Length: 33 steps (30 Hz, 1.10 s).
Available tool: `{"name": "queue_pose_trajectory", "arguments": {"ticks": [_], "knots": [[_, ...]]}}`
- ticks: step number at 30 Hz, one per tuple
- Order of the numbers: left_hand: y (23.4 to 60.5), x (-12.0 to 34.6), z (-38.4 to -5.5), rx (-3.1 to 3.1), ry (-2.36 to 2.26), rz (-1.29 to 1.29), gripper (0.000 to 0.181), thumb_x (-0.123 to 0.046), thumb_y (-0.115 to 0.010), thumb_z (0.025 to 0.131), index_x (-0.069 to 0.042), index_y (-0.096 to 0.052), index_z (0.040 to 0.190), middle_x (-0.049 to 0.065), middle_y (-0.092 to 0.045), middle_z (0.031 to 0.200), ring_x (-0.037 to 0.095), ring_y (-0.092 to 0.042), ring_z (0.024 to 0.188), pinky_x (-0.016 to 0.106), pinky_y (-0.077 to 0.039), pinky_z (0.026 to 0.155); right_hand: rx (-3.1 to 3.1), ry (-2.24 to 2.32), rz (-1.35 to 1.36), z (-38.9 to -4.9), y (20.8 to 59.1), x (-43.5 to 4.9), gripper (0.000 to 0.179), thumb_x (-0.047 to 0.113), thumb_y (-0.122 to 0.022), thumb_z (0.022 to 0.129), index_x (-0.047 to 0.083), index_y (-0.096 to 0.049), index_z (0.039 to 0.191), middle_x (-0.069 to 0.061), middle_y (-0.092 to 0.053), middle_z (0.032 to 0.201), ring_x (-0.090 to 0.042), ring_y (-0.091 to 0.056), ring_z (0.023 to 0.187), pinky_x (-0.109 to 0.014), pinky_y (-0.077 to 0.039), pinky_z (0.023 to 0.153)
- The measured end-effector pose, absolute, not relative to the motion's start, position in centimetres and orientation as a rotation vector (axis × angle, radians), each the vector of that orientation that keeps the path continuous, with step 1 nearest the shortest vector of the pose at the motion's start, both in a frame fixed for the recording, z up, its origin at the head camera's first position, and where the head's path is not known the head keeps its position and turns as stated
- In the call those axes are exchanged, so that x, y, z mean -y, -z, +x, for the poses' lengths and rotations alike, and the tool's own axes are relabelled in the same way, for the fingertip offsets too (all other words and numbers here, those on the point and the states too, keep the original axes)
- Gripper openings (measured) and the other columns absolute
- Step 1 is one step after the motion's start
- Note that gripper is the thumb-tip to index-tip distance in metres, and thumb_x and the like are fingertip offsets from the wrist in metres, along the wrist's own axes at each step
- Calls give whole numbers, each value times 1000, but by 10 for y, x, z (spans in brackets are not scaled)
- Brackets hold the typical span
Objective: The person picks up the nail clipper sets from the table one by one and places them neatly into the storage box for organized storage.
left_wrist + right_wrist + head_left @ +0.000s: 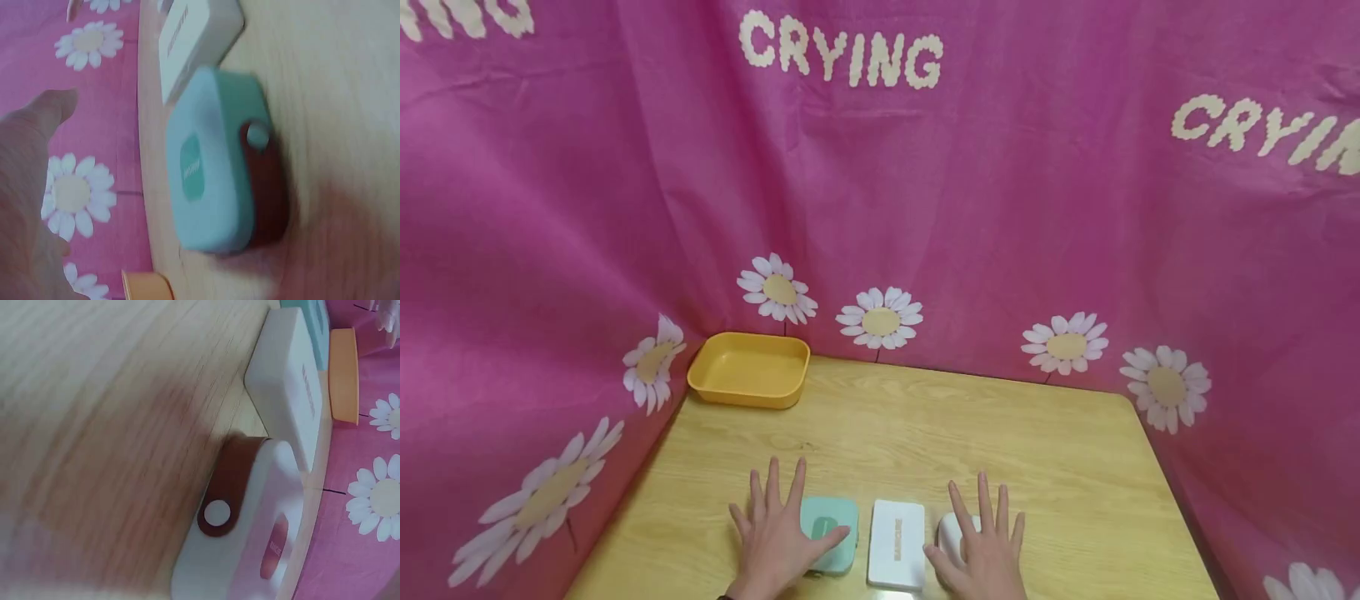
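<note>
Fingers spread wide, my left hand (pixel 773 537) hovers beside and partly over a mint-green case (pixel 842 546). In the left wrist view the green case (pixel 206 169) shows a brown strap with a round snap on its side. My right hand (pixel 988 554), also spread, covers much of a white case (pixel 951 533). The right wrist view shows that white case (pixel 250 544) with a brown snap strap and a reddish oval label. Between the hands lies a flat white box (pixel 897 542) with gold lettering. Neither hand grips anything.
A yellow tray (pixel 748 400) stands at the back left corner of the wooden table (pixel 955 433). A pink curtain (pixel 1000 208) with daisies and lettering encloses the table's back and sides.
</note>
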<state>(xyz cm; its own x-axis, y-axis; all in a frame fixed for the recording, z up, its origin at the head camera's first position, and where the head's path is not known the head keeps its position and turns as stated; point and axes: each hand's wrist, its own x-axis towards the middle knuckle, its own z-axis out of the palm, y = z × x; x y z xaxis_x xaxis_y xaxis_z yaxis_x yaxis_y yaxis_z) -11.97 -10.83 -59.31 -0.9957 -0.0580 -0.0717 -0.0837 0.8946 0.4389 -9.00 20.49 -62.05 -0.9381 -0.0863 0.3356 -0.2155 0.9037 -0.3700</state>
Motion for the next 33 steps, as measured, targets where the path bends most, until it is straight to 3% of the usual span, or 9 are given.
{"name": "queue_pose_trajectory", "arguments": {"ticks": [12,18,22,33], "knots": [[588,148,-142,-2947,-748,-237,126,-87,-67,75,-20,-19,170,25,5,173,59,7,154,90,3,109,2767,-688,305,-112,605,-200,88,58,-72,91,22,-38,164,-23,-5,174,-62,-12,152,-93,-17,102],[591,156,-147,-2943,-789,-309,127,-93,-59,75,-21,-15,170,27,4,173,59,4,155,89,1,110,2750,-728,334,-120,599,-197,85,53,-72,92,19,-40,163,-29,-12,171,-64,-16,150,-92,-20,103],[595,158,-149,-2929,-792,-315,126,-90,-61,77,-21,-15,170,27,5,173,59,6,154,89,2,110,2751,-753,348,-121,599,-193,82,50,-72,93,15,-43,161,-33,-17,168,-66,-19,147,-93,-21,101],[588,175,-178,-2998,-839,-270,119,-79,-65,85,-14,-13,170,30,5,172,59,7,154,89,-2,110,2843,-922,307,-148,603,-168,76,47,-65,99,13,-39,163,-32,-13,170,-60,-9,154,-87,-14,112]]}}
